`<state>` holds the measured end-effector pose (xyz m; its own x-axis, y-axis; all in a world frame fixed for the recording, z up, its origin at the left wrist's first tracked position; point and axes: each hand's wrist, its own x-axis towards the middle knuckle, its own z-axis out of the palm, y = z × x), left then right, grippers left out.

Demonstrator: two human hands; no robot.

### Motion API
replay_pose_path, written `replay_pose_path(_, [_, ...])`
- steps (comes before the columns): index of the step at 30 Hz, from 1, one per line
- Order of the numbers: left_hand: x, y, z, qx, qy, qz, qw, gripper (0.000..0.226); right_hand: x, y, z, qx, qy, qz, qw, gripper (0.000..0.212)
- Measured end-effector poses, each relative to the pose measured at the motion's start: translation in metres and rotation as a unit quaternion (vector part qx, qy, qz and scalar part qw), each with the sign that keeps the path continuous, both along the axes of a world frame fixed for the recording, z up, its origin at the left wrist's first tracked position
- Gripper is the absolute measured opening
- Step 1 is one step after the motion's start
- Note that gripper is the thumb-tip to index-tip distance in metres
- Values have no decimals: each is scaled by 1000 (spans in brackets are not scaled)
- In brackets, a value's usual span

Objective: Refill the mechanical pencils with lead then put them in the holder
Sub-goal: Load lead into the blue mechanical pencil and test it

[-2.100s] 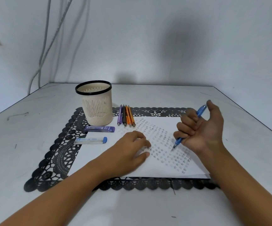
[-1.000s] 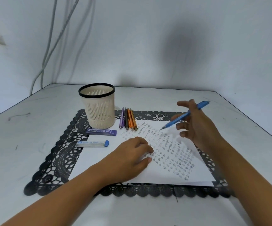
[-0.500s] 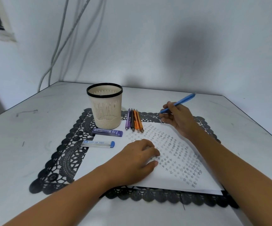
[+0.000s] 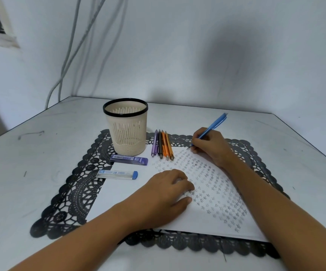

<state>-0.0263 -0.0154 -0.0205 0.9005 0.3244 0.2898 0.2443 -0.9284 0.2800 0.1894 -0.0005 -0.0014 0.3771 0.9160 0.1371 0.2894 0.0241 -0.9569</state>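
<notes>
Currently our right grip (image 4: 209, 147) pinches the blue plastic mechanical pencil (image 4: 214, 124), tip on the white star-marked paper sheet (image 4: 123, 194); left grip (image 4: 168, 192) flat on it, holding nothing. We judge heavy pressure could snap its fine tip.

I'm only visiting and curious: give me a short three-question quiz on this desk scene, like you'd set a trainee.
1. How many pencils lie beside the holder?
2. True or false: the holder already contains pencils.
3. The right hand grips: A) nothing; B) the blue pencil; C) the holder.
Key: 1) four; 2) false; 3) B.
</notes>
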Motion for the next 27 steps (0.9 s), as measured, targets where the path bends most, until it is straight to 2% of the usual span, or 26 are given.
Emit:
replay_pose_path(14, [0,2,-2,-2,10,-3,1000,39,0,1,-2,-7,-55,-9,998,4])
replay_pose_path(24, [0,2,-3,-1,14,-1,1000,36,0,3,-4,-9,-58,-20,998,4])
replay_pose_path(27, [0,2,-3,0,16,-1,1000,42,1,2,-4,-11,-45,-9,999,2])
